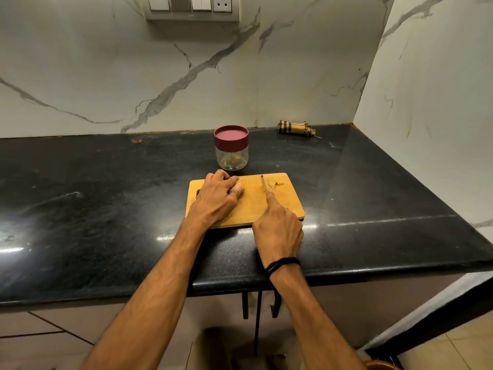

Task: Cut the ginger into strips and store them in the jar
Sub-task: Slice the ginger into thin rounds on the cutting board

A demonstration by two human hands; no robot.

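Cutting seems to be the step in hand. At mid-frame the left hand (pixel 217 194) lies on the smooth wooden cutting board (pixel 253 209), fingers curled; I cannot tell whether they pin ginger. Behind it stands the clear round jar (pixel 231 153), maroon lid on. To its right, the thin steel knife (pixel 264 184) sits beside pale, lumpy ginger (pixel 274 182). The right hand (pixel 278 225) clamps the handle, forefinger along the spine. Next probably come thin, steady slices, then removing the lid.

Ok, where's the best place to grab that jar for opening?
Probably by its clear body: the jar stands upright, round, just behind the cutting board, so the left hand can wrap it from the near side, leaving the maroon lid free to lift from above.
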